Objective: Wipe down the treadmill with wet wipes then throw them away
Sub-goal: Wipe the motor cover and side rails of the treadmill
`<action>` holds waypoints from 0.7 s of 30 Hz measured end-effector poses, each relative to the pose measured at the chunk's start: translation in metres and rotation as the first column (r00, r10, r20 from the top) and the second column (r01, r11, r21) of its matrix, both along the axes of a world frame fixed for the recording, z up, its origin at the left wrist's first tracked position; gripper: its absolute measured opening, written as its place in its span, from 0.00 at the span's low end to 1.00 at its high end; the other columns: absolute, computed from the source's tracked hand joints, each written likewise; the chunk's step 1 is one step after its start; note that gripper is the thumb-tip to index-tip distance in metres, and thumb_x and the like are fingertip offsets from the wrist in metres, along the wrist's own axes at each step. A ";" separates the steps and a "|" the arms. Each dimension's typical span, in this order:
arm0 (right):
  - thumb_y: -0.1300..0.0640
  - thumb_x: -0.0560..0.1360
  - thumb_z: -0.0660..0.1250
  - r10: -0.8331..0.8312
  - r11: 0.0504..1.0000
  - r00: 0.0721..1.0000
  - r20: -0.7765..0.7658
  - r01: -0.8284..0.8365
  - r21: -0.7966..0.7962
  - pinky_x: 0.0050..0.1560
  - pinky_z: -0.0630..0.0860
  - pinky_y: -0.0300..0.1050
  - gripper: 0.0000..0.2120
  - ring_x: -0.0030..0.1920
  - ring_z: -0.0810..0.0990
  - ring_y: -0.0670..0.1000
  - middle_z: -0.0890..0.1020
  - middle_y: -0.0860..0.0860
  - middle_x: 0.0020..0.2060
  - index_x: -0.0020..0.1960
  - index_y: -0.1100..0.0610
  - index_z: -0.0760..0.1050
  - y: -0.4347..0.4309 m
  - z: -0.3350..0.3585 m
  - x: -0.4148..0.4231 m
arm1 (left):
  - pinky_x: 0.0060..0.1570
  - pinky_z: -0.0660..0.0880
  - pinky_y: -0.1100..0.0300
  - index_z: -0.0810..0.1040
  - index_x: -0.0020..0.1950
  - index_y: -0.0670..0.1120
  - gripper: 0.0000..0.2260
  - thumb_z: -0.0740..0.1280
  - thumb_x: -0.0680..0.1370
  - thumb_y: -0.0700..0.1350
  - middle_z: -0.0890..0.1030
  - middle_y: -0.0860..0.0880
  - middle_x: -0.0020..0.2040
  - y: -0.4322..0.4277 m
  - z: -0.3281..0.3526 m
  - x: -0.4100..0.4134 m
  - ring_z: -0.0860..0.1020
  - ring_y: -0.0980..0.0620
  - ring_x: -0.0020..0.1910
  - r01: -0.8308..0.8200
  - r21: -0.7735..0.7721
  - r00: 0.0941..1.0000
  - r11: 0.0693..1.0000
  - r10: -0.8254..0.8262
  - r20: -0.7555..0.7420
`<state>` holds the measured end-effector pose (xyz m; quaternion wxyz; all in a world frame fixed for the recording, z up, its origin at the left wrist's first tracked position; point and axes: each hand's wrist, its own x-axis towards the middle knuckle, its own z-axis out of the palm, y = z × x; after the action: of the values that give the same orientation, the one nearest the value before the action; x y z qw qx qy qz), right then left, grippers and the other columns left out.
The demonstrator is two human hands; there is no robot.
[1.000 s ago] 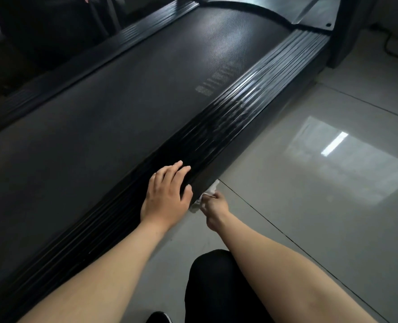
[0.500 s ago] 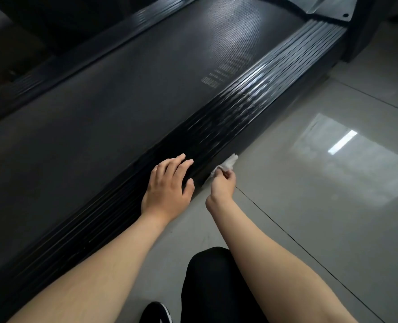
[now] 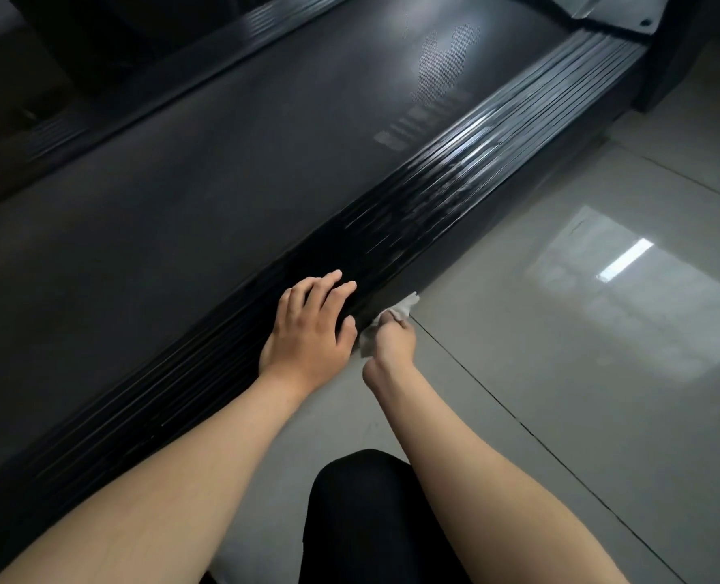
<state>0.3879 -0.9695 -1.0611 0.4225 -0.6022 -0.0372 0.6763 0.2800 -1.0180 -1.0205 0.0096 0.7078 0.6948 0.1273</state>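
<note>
The black treadmill runs diagonally from lower left to upper right, its ribbed right side rail glossy with wet streaks. My left hand rests flat on that rail, fingers straight. My right hand grips a crumpled white wet wipe and holds it against the rail's outer side face, just above the floor. Most of the wipe is hidden by my fingers.
Glossy grey floor tiles lie to the right of the treadmill, with a window reflection on them. My black-clad knee is at the bottom centre. The treadmill's dark upright post stands at the top right.
My right hand slid the wipe forward along the rail's side face, then drew back slightly. My left hand stayed on the rail. The view shifted a little toward the treadmill's front.
</note>
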 end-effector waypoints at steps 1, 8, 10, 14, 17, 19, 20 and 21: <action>0.60 0.82 0.60 -0.002 0.999 1.000 -0.012 0.002 0.037 0.52 0.74 0.46 0.08 0.45 0.77 0.49 0.80 0.52 0.48 0.46 0.53 0.74 0.002 0.008 0.001 | 0.70 0.67 0.41 0.72 0.72 0.49 0.22 0.59 0.79 0.53 0.70 0.48 0.74 0.001 0.001 0.000 0.68 0.44 0.70 -0.004 -0.001 1.000 1.000 0.004 0.002; 0.57 0.84 0.59 -0.005 0.994 0.994 0.108 -0.007 0.105 0.46 0.77 0.42 0.05 0.48 0.79 0.48 0.79 0.50 0.50 0.59 0.54 0.71 -0.006 0.015 -0.010 | 0.73 0.63 0.42 0.72 0.72 0.50 0.21 0.62 0.79 0.51 0.70 0.49 0.74 0.000 0.004 -0.002 0.66 0.45 0.72 0.013 -0.025 0.998 1.000 -0.011 0.064; 0.61 0.83 0.59 0.019 1.000 0.996 0.085 -0.020 0.014 0.43 0.78 0.46 0.05 0.42 0.79 0.51 0.80 0.53 0.46 0.57 0.57 0.72 -0.010 0.010 -0.015 | 0.74 0.61 0.43 0.72 0.73 0.50 0.22 0.62 0.78 0.51 0.70 0.49 0.75 -0.001 0.006 -0.003 0.65 0.45 0.73 0.011 -0.027 0.996 1.000 -0.009 0.091; 0.63 0.80 0.61 0.126 0.980 0.991 0.045 -0.117 -0.162 0.37 0.76 0.47 0.06 0.40 0.79 0.56 0.82 0.58 0.43 0.51 0.61 0.77 -0.030 0.005 -0.021 | 0.76 0.59 0.44 0.72 0.75 0.48 0.26 0.60 0.77 0.51 0.70 0.50 0.76 -0.002 0.010 -0.003 0.64 0.46 0.74 0.015 -0.041 0.979 0.999 -0.007 0.202; 0.63 0.81 0.58 0.078 0.997 0.987 0.138 -0.073 -0.036 0.34 0.70 0.42 0.09 0.35 0.73 0.51 0.77 0.54 0.38 0.44 0.58 0.72 -0.035 0.020 -0.021 | 0.77 0.58 0.50 0.69 0.77 0.46 0.26 0.62 0.78 0.47 0.69 0.49 0.77 -0.004 0.012 -0.009 0.62 0.49 0.77 0.008 -0.070 0.937 0.997 0.017 0.348; 0.64 0.81 0.58 -0.039 0.979 0.948 0.316 -0.028 0.204 0.36 0.71 0.39 0.06 0.39 0.75 0.49 0.78 0.53 0.43 0.52 0.58 0.73 -0.026 0.032 -0.020 | 0.78 0.55 0.54 0.66 0.79 0.45 0.26 0.64 0.80 0.45 0.64 0.50 0.79 -0.007 0.018 -0.016 0.55 0.51 0.79 0.017 -0.115 0.896 0.993 0.036 0.443; 0.64 0.81 0.58 -0.090 0.952 0.917 0.390 -0.036 0.305 0.37 0.72 0.37 0.07 0.41 0.76 0.49 0.78 0.52 0.44 0.55 0.57 0.73 -0.019 0.040 -0.019 | 0.78 0.53 0.55 0.64 0.80 0.46 0.27 0.64 0.80 0.45 0.61 0.50 0.80 -0.009 0.021 -0.021 0.52 0.51 0.80 0.015 -0.136 0.880 0.991 0.051 0.473; 0.63 0.80 0.58 -0.117 0.927 0.878 0.464 -0.072 0.369 0.39 0.74 0.37 0.08 0.43 0.77 0.50 0.77 0.52 0.46 0.55 0.55 0.73 -0.011 0.047 -0.019 | 0.78 0.53 0.53 0.62 0.80 0.47 0.27 0.63 0.81 0.46 0.58 0.50 0.81 -0.011 0.025 -0.029 0.49 0.52 0.80 0.009 -0.160 0.872 0.987 0.071 0.484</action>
<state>0.3694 -0.9802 -1.0145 0.5153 -0.6586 -0.2617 0.4819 0.2509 -1.0290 -0.9953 0.2379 0.6386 0.6890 0.2467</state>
